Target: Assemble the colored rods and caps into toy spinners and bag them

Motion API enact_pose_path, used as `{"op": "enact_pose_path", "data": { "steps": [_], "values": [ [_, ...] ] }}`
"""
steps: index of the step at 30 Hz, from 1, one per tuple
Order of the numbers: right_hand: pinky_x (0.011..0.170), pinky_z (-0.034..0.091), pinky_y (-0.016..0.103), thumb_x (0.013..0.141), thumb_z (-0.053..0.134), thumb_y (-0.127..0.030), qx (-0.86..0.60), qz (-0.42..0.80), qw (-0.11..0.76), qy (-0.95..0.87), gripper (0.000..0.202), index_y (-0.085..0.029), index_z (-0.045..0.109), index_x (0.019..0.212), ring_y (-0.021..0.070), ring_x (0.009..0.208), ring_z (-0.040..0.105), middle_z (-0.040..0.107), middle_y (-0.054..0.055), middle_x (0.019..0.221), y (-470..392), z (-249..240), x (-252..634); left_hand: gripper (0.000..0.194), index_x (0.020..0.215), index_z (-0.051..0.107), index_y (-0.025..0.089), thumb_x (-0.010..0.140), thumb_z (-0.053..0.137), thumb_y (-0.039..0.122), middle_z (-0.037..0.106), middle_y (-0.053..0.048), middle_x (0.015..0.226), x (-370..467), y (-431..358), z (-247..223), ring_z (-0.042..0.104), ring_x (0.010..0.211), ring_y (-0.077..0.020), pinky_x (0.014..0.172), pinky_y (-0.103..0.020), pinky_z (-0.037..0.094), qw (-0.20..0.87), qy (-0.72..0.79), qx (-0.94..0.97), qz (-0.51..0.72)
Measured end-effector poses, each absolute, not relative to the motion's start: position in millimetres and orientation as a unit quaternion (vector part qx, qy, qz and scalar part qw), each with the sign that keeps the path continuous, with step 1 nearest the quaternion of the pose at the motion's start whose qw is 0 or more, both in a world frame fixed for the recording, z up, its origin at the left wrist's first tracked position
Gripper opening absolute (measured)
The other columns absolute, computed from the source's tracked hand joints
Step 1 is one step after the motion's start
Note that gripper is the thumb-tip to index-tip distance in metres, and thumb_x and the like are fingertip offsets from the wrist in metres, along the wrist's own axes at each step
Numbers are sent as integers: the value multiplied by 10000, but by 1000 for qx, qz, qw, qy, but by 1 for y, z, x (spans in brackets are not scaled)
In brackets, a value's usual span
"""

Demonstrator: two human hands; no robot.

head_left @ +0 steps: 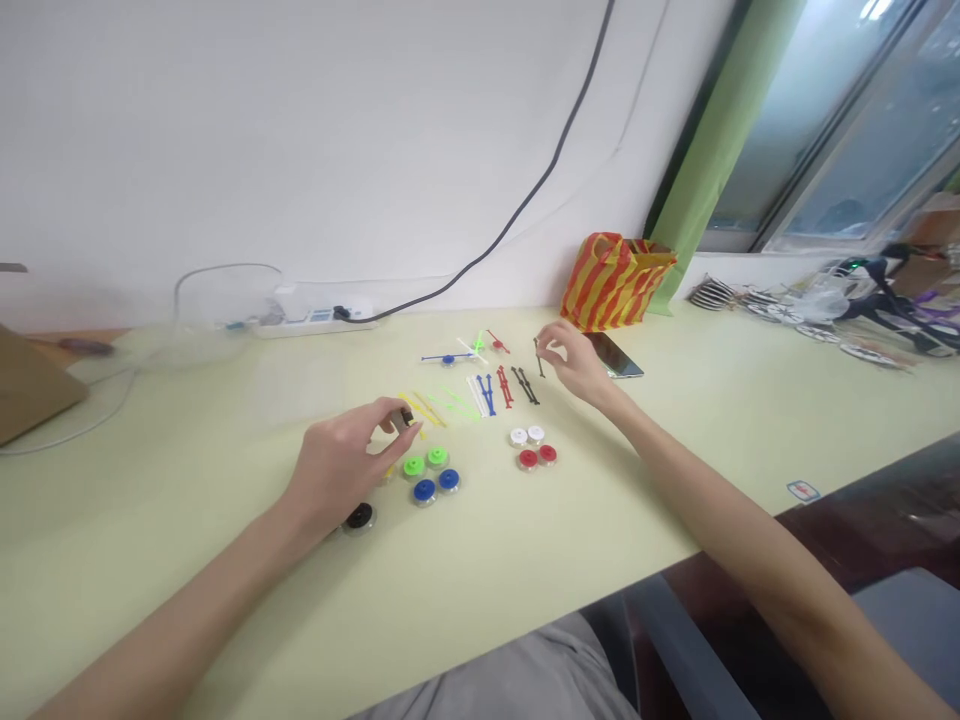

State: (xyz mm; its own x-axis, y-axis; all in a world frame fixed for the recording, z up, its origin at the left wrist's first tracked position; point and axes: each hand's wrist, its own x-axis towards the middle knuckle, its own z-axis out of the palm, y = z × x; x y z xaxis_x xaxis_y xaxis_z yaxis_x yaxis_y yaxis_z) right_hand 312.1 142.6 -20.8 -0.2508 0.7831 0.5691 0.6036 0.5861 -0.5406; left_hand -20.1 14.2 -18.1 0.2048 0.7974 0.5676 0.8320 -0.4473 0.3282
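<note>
My left hand (pixel 341 455) pinches a small clear spinner base with a black cap (pixel 406 416), held on edge above the table. Between the fingertips of my right hand (pixel 574 360) is a black arrow pointer (pixel 539 358), hanging upright. Just left of that hand lie black arrows (pixel 526 385), red arrows (pixel 505 387), blue arrows (pixel 487 394) and yellow arrows (pixel 429 408). Round bases with green caps (pixel 414 467), blue caps (pixel 424 490), white caps (pixel 519 437) and red caps (pixel 529 459) stand nearer me. Another black-capped base (pixel 359 516) sits beneath my left wrist.
Behind the arrows lie spinners with arrows fitted, one of them blue (pixel 448 359). A phone (pixel 616 355) lies by a red-and-yellow striped bag (pixel 611 285). A power strip (pixel 319 318) with a black cable runs along the wall. A cardboard box (pixel 34 385) stands far left.
</note>
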Motion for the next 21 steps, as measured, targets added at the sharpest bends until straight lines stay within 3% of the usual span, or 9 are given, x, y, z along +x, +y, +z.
{"op": "enact_pose_path", "data": {
  "steps": [2, 4, 7, 11, 13, 16, 18, 21],
  "values": [
    [1006, 446, 390, 938, 576, -233, -350, 181, 517, -760, 89, -219, 554, 853, 229, 1148, 597, 649, 99, 1200, 122, -8, 294, 242, 893, 654, 222, 944, 583, 448, 705, 32, 763, -16, 12, -18, 635, 633, -124, 636, -242, 468, 32, -511, -779, -361],
    [1026, 439, 407, 957, 586, -311, -283, 284, 549, -733, 133, -232, 537, 861, 237, 1212, 587, 647, 96, 1292, 98, 3, 269, 220, 860, 654, 214, 944, 595, 408, 701, 29, 733, -12, 10, -18, 639, 647, -122, 625, -234, 458, 30, -489, -791, -367],
    [1055, 410, 431, 923, 646, -333, -242, 441, 524, -687, 198, -233, 507, 823, 248, 1267, 571, 677, 91, 1299, 68, 13, 233, 212, 807, 642, 199, 934, 626, 368, 676, 37, 690, -8, 6, -18, 611, 606, -103, 590, -222, 431, 38, -458, -801, -383],
    [1052, 406, 419, 838, 717, -275, -240, 616, 465, -589, 218, -222, 509, 803, 219, 1127, 648, 754, 56, 1009, 54, 15, 204, 194, 806, 632, 190, 951, 622, 318, 666, 46, 670, -3, -1, -17, 589, 581, -88, 571, -209, 415, 35, -438, -807, -393],
    [982, 455, 383, 826, 747, -315, -244, 648, 468, -549, 240, -213, 533, 794, 180, 937, 677, 723, 17, 834, 51, 11, 198, 186, 819, 632, 187, 963, 608, 303, 670, 45, 669, -2, -3, -17, 586, 575, -88, 574, -209, 420, 39, -429, -811, -397],
    [796, 510, 329, 774, 819, -374, -267, 634, 484, -541, 298, -196, 580, 773, 136, 718, 636, 687, -1, 746, 43, 2, 194, 209, 839, 635, 180, 980, 601, 330, 667, 40, 656, 0, -5, -18, 578, 554, -93, 568, -215, 420, 54, -417, -814, -400],
    [709, 516, 314, 717, 869, -387, -286, 605, 497, -552, 321, -188, 627, 789, 133, 665, 625, 698, 9, 746, 35, -4, 191, 234, 859, 644, 178, 995, 587, 360, 668, 34, 656, 1, -5, -20, 581, 548, -98, 563, -220, 417, 59, -412, -820, -393],
    [699, 537, 314, 630, 926, -389, -300, 576, 517, -558, 358, -186, 696, 813, 148, 696, 652, 714, 18, 756, 27, -7, 188, 247, 867, 650, 178, 1013, 560, 357, 679, 18, 674, 1, -4, -21, 605, 565, -109, 570, -225, 421, 55, -413, -827, -378]
  ]
}}
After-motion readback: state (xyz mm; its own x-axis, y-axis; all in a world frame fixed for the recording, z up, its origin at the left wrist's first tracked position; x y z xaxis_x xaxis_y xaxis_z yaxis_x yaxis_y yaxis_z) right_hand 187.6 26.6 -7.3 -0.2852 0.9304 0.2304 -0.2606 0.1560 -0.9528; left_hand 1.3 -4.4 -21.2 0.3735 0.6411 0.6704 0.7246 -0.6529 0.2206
